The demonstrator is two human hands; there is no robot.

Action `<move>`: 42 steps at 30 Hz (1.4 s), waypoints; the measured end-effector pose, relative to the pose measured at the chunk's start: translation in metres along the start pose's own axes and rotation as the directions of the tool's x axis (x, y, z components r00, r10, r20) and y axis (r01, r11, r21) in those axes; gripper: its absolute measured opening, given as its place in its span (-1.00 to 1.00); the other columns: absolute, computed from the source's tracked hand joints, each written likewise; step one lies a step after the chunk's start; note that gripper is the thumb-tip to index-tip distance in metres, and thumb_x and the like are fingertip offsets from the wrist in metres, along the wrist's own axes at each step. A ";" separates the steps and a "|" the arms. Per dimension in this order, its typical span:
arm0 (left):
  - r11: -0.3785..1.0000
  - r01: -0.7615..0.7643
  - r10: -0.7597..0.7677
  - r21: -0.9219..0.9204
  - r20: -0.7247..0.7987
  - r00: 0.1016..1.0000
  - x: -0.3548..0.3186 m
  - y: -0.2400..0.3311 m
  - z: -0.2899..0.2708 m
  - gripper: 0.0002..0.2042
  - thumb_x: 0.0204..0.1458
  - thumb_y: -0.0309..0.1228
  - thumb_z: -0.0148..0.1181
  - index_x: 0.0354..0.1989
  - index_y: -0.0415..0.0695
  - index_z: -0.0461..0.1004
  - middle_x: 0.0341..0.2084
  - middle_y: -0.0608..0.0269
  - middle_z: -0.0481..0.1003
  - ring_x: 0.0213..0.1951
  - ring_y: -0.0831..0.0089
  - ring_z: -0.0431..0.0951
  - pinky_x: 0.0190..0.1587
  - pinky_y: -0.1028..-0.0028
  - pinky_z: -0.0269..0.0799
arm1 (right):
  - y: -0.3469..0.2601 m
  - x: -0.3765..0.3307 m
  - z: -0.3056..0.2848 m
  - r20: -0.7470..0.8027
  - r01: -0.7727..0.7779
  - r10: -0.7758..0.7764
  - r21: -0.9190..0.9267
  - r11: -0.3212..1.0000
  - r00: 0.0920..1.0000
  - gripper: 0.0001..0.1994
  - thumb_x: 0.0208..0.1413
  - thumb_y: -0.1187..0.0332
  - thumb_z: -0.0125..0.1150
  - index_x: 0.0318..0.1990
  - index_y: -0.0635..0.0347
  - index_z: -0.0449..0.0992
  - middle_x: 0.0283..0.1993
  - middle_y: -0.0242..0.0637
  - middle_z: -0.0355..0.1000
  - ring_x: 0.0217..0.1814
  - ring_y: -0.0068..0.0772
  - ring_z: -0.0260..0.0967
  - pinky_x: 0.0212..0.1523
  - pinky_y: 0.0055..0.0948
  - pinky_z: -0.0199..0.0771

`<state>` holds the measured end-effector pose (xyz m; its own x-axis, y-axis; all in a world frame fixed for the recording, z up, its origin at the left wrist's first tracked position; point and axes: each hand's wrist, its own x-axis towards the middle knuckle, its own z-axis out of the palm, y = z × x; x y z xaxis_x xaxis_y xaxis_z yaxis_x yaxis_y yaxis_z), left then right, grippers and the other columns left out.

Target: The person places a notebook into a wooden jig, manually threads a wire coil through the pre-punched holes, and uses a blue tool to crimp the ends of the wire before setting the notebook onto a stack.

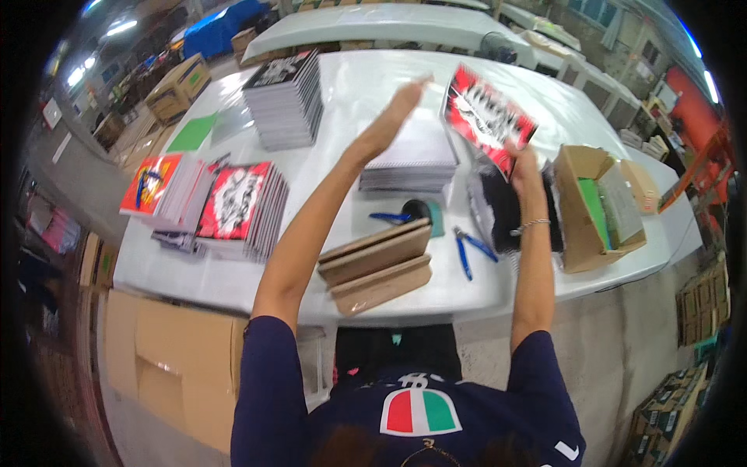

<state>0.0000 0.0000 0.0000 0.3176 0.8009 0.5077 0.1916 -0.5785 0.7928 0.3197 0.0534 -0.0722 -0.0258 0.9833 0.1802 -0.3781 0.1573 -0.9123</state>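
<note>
From the head, we count one raised red cover (484,115), one white paper stack (416,152) and one open box (577,233) at right. The cover extends forward-left from our right hand (526,166), which pinches its near edge; our left hand (405,107) is too blurred to judge its grip.

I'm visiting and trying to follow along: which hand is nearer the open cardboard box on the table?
Right. The right hand, holding a red cover, is left of the open cardboard box; the left hand is farther left.

red cvr (484,109) in rt hand (527,161)
</note>
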 end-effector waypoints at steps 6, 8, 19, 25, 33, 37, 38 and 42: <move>0.697 0.146 -0.330 0.702 0.133 0.935 0.010 -0.072 0.048 -0.47 0.12 0.04 0.07 0.12 -0.09 0.43 0.07 -0.06 0.38 0.14 0.01 0.36 0.18 0.16 0.27 | 0.090 0.009 -0.088 -0.394 -0.165 -0.130 -0.630 0.759 0.910 -0.61 -0.14 0.61 0.28 -0.06 0.39 0.42 -0.27 -0.25 0.49 -0.39 -0.44 0.45 -0.36 -0.42 0.47; 0.695 0.094 -0.216 0.713 0.083 0.973 -0.004 -0.079 0.046 -0.48 0.07 0.06 0.12 0.03 -0.09 0.48 0.00 -0.02 0.43 0.07 0.02 0.41 0.13 0.14 0.30 | 0.078 -0.004 -0.085 -0.315 -0.092 -0.090 -0.520 0.849 0.945 -0.60 -0.12 0.61 0.28 -0.04 0.38 0.42 -0.23 -0.23 0.51 -0.34 -0.42 0.47 -0.30 -0.43 0.49; 0.710 0.004 -0.142 0.704 0.137 0.980 -0.020 -0.074 0.025 -0.53 -0.01 0.03 0.22 -0.03 -0.01 0.40 0.07 0.18 0.38 0.16 0.14 0.31 0.19 0.09 0.10 | 0.018 0.019 -0.081 0.060 -0.009 -0.374 -0.984 -0.180 0.926 -0.40 -0.09 0.40 0.31 0.12 0.47 0.25 -0.05 0.25 0.35 0.02 0.19 0.36 0.05 -0.05 0.37; 0.738 -0.001 -0.131 0.675 0.145 0.981 -0.014 -0.071 0.038 -0.57 0.03 -0.07 0.20 -0.02 -0.07 0.38 0.11 0.10 0.35 0.17 0.13 0.29 0.23 0.11 0.03 | 0.059 0.160 -0.183 -0.145 -0.237 -0.346 -0.941 -0.241 0.927 -0.70 -0.01 0.49 0.15 -0.10 0.43 0.38 -0.06 0.21 0.36 0.02 0.13 0.38 -0.03 -0.10 0.47; 0.740 0.052 -0.197 0.670 0.142 0.970 -0.012 -0.060 0.037 -0.56 0.04 -0.06 0.16 0.00 -0.07 0.36 0.15 0.08 0.31 0.24 0.14 0.21 0.28 0.12 -0.06 | 0.091 0.217 -0.271 -0.283 -0.472 -0.468 -0.807 -0.355 0.837 -0.79 0.07 0.45 0.11 -0.14 0.32 0.49 -0.05 0.11 0.44 -0.03 -0.05 0.48 -0.08 -0.23 0.56; 0.712 0.068 -0.207 0.699 0.117 0.971 -0.018 -0.061 0.035 -0.57 0.04 -0.08 0.17 0.00 -0.06 0.36 0.15 0.10 0.32 0.23 0.17 0.22 0.28 0.14 -0.04 | 0.107 0.217 -0.266 -0.132 -0.293 -0.300 -0.750 -0.593 0.945 -0.87 0.11 0.49 0.11 -0.30 0.22 0.61 -0.22 -0.16 0.57 -0.15 -0.18 0.59 -0.23 -0.32 0.63; 0.709 0.062 -0.197 0.702 0.113 0.974 -0.018 -0.061 0.035 -0.58 0.04 -0.08 0.17 -0.01 -0.06 0.37 0.15 0.10 0.32 0.23 0.18 0.23 0.28 0.14 -0.04 | 0.107 0.216 -0.266 -0.162 -0.289 -0.256 -0.740 -0.608 0.953 -0.87 0.11 0.49 0.11 -0.30 0.21 0.61 -0.22 -0.17 0.58 -0.15 -0.18 0.59 -0.23 -0.32 0.64; 0.723 0.054 -0.172 0.688 0.104 0.980 -0.017 -0.060 0.037 -0.58 0.04 -0.10 0.18 -0.01 -0.06 0.37 0.14 0.12 0.32 0.21 0.18 0.24 0.27 0.15 -0.02 | 0.098 0.213 -0.261 -0.199 -0.253 -0.157 -0.713 -0.654 0.967 -0.85 0.12 0.50 0.10 -0.23 0.17 0.60 -0.20 -0.19 0.59 -0.13 -0.20 0.59 -0.23 -0.32 0.64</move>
<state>0.0178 0.0157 -0.0690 0.3749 0.8680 0.3257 0.7949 -0.4817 0.3688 0.5184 0.3017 -0.2193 0.2184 0.9448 0.2442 0.9137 -0.2858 0.2889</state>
